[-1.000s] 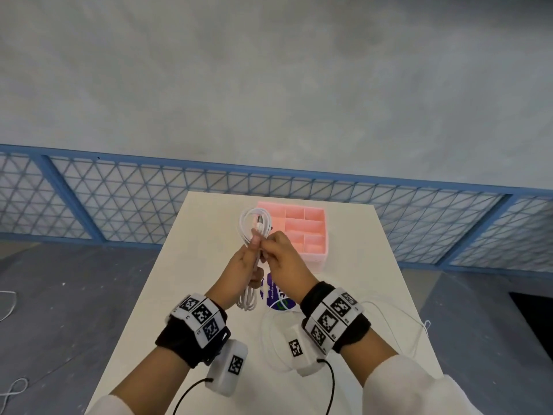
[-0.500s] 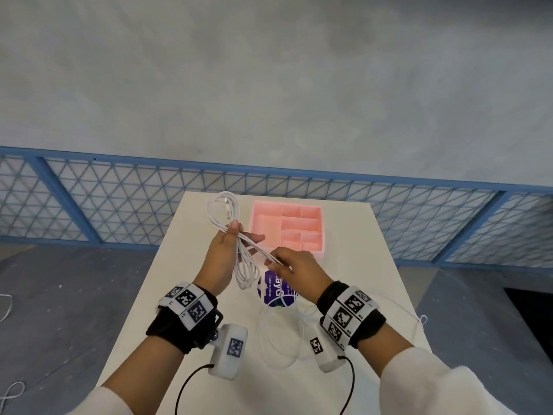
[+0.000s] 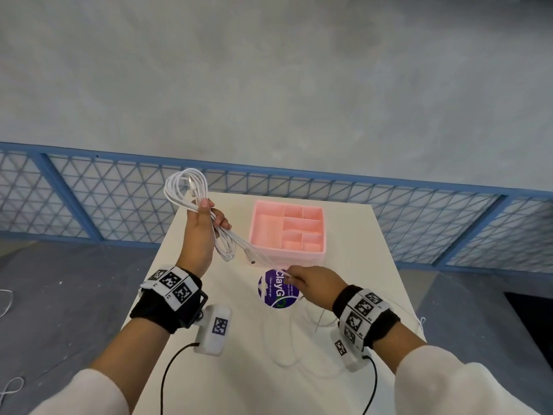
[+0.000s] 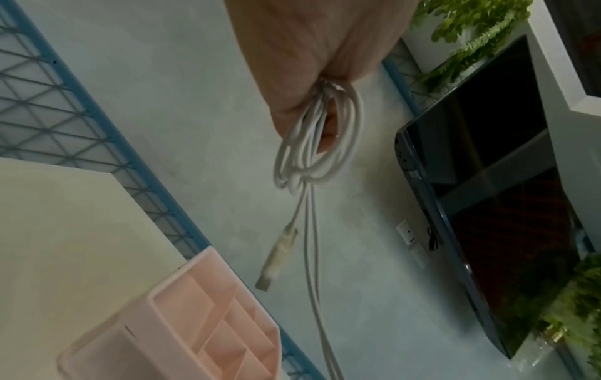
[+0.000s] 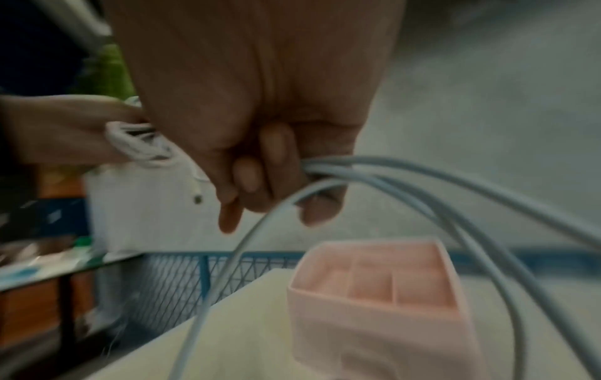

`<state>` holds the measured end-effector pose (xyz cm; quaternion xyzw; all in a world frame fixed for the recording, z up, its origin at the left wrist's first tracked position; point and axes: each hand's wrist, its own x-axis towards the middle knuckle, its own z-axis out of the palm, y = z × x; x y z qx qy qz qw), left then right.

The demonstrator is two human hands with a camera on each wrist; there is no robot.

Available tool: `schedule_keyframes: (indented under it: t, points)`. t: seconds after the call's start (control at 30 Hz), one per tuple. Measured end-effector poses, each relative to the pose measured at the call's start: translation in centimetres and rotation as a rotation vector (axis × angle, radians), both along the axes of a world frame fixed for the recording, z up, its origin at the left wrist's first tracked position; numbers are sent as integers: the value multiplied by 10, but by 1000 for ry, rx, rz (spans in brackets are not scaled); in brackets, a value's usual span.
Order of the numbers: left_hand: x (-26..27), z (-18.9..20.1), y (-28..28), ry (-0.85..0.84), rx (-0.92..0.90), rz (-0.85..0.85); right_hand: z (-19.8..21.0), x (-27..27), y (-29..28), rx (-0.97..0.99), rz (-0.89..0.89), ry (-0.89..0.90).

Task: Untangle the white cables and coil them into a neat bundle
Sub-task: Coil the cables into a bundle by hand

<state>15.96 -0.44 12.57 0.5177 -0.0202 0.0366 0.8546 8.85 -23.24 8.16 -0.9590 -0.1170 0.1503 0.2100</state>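
My left hand is raised above the table's left side and grips a coiled bunch of white cable. Loops stick out above the fist and hang below it. A USB plug dangles from the bunch. Taut strands run down and right to my right hand, whose curled fingers pinch them low over the table. More loose white cable lies in slack loops on the table beneath my right wrist.
A pink compartment tray stands at the far middle of the white table. A round purple label lies under my right hand. A blue mesh fence runs behind the table. Floor drops off on both sides.
My hands, joined at the coil a second ago, have pulled apart: the left carried the coil up and to the left, the right drew the strands down and to the right.
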Motion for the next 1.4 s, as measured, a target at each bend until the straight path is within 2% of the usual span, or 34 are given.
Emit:
schedule_keyframes:
  t: [0.1, 0.17, 0.23, 0.3, 0.37, 0.57, 0.63, 0.8, 0.87, 0.97, 1.03, 1.1, 1.2, 1.3, 1.33, 1.4]
  points:
    - [-5, 0, -9, -15, 98, 24, 17, -4, 16, -287, 245, -97]
    - [-12, 0, -19, -43, 220, -4, 37, -6, 29, -274, 367, -141]
    - [-21, -3, -29, -78, 308, -77, 57, -1, 37, -158, 400, -217]
    - [-28, -7, -36, -73, 342, -161, 74, 7, 42, -35, 369, -329]
    - [-32, -12, -43, -54, 361, -210, 84, 10, 45, 30, 306, -368]
    - [-42, -9, -59, -27, 633, -192, 90, 14, 47, -104, -63, -440]
    - [-45, -7, -59, 10, 642, -279, 90, 17, 44, -87, -83, -397]
    - [-43, 7, -47, 139, 616, -486, 82, 30, 25, 267, 32, -71]
    - [-39, 12, -33, 187, 627, -554, 81, 35, 11, 288, 39, -17]
    - [-36, 14, -15, 216, 760, -659, 77, 38, -9, 234, 32, 80]
    - [-37, 12, -7, 225, 787, -705, 71, 40, -22, 229, -4, 121]
    - [-35, 10, 0, 262, 736, -668, 62, 42, -36, 219, -56, 112]
    - [-30, 3, 14, 322, 647, -521, 50, 43, -51, 219, -136, 88]
    - [-27, -9, 16, 374, 584, -404, 43, 43, -46, 434, -337, 100]
    - [-26, -13, 13, 393, 579, -366, 41, 44, -40, 490, -420, 67]
    - [-26, -20, 2, 430, 565, -308, 39, 47, -23, 484, -562, -121]
